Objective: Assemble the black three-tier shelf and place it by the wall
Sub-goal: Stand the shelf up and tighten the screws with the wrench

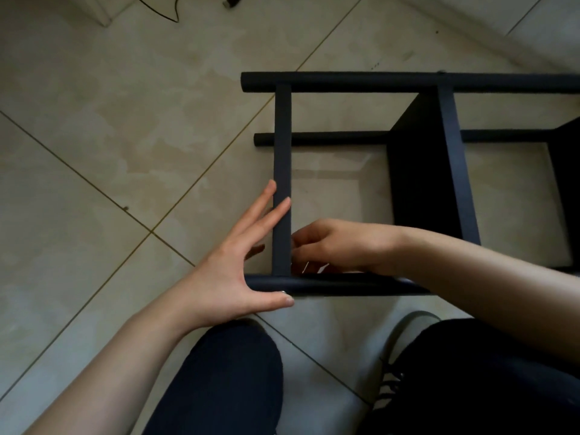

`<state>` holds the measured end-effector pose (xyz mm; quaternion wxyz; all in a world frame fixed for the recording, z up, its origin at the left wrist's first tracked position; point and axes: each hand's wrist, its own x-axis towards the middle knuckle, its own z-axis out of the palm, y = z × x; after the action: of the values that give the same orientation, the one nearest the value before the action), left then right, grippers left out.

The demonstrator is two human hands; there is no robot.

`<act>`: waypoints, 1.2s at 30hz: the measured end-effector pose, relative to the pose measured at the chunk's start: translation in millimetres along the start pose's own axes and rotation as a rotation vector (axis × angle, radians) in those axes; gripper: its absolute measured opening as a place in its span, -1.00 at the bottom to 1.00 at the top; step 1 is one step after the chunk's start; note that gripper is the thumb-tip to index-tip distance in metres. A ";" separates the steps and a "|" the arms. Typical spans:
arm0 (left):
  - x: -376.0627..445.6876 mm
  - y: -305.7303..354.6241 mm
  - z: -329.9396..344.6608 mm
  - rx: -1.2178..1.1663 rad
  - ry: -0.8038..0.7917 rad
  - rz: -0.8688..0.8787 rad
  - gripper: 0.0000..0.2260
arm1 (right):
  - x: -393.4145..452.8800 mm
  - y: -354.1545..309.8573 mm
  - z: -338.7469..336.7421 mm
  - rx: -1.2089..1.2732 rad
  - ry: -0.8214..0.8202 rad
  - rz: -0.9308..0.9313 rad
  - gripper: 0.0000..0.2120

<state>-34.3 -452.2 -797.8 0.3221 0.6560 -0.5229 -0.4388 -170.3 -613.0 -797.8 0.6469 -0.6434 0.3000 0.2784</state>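
The black shelf frame (361, 83) lies on its side on the tiled floor, round legs running left to right and flat crossbars between them. A black shelf board (417, 171) stands fitted inside it. My left hand (241, 268) presses with straight fingers against the left crossbar (282, 152), its thumb lying on the near leg (345, 285). My right hand (332, 246) reaches inside the frame at the joint of that crossbar and the near leg, fingers curled round a small shiny thing that is mostly hidden.
Beige floor tiles (125, 120) spread to the left. A cable and plug (232, 1) lie at the top, beside a white furniture corner (103, 11). The base of the wall (470, 29) runs across the top right. My knees and a shoe (408, 334) sit below the frame.
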 end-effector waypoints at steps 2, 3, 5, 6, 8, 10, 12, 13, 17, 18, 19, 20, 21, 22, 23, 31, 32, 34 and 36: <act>-4.1 -2.3 5.3 -0.137 0.044 -0.024 0.01 | -7.3 -2.9 0.2 -0.077 0.041 -0.038 -0.83; -6.2 -3.6 8.7 -0.229 0.069 -0.038 0.00 | -11.6 -4.0 0.0 -0.126 0.064 -0.057 -0.83; -9.9 -5.5 16.9 -0.408 0.132 -0.050 -0.03 | -22.2 -5.4 1.0 -0.239 0.120 -0.097 -0.84; -11.0 -5.8 20.5 -0.469 0.162 -0.050 -0.05 | -28.1 -5.6 2.1 -0.292 0.151 -0.116 -0.84; -11.5 -7.0 27.2 -0.527 0.215 -0.041 -0.09 | -39.4 -6.1 4.3 -0.390 0.201 -0.156 -0.82; -12.1 -7.7 33.5 -0.579 0.265 -0.050 -0.13 | -51.3 -6.2 9.6 -0.452 0.258 -0.184 -0.80; -11.9 -6.0 40.0 -0.648 0.334 -0.075 -0.22 | -62.9 -4.6 14.8 -0.494 0.312 -0.216 -0.78; -12.3 -4.5 43.6 -0.688 0.364 -0.091 -0.26 | -67.6 -3.1 17.1 -0.523 0.329 -0.222 -0.77; -15.5 -0.8 59.0 -0.901 0.455 -0.156 -0.35 | -81.0 8.3 24.6 -0.650 0.441 -0.179 -0.77; -16.3 0.9 63.7 -0.944 0.470 -0.174 -0.37 | -83.7 11.7 25.9 -0.686 0.487 -0.165 -0.77; -16.1 3.0 69.4 -0.982 0.485 -0.190 -0.38 | -86.0 15.1 26.8 -0.716 0.528 -0.152 -0.77; -15.7 5.1 75.1 -1.020 0.501 -0.203 -0.41 | -87.8 18.4 28.2 -0.738 0.557 -0.140 -0.77; -14.9 7.6 80.5 -1.045 0.513 -0.213 -0.43 | -88.6 21.3 29.9 -0.754 0.578 -0.135 -0.76; -14.3 10.1 84.6 -1.041 0.517 -0.216 -0.43 | -88.1 23.8 32.0 -0.767 0.593 -0.137 -0.76; -13.5 12.8 88.0 -1.012 0.515 -0.213 -0.42 | -86.9 25.8 34.0 -0.777 0.606 -0.146 -0.76; -9.7 19.4 89.3 -0.915 0.539 -0.181 -0.31 | -87.0 31.8 39.4 -0.743 0.718 -0.216 -0.63; -9.6 20.7 87.4 -0.920 0.544 -0.181 -0.31 | -87.7 31.3 39.6 -0.742 0.724 -0.222 -0.62; -8.4 25.4 82.0 -0.917 0.559 -0.189 -0.27 | -89.5 27.6 37.9 -0.739 0.726 -0.230 -0.61; -7.1 32.6 74.0 -0.912 0.582 -0.195 -0.26 | -91.5 21.8 35.2 -0.730 0.727 -0.245 -0.62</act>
<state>-115.4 -450.6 -797.5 0.6628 0.5895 -0.1057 -0.4494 -246.3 -575.1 -744.3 0.2627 -0.9122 0.3111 0.0462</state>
